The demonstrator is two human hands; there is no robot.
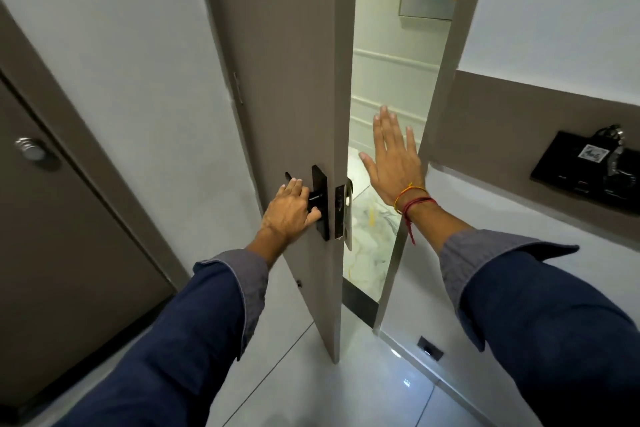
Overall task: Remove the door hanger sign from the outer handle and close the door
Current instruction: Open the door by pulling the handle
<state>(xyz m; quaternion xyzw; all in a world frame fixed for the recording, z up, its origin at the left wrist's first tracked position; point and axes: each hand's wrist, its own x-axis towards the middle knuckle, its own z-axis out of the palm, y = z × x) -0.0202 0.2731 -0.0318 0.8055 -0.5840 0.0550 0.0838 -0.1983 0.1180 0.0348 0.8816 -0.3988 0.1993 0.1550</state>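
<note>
A taupe door [294, 80] stands partly open, its edge facing me. My left hand [289, 213] grips the black inner handle [317, 199] on the door's near face. A pale door hanger sign [348, 218] hangs on the far side of the door edge, from the outer handle, which is mostly hidden. My right hand [393, 158] is raised flat in the gap between door and frame, fingers spread, holding nothing and apart from the sign. Red and yellow threads circle that wrist.
The door frame [436, 114] rises to the right of the gap, with a marble floor beyond. A black wall panel [568, 170] with keys sits far right. A second brown door [52, 218] with a round knob is at the left. A floor socket [430, 347] is by the threshold.
</note>
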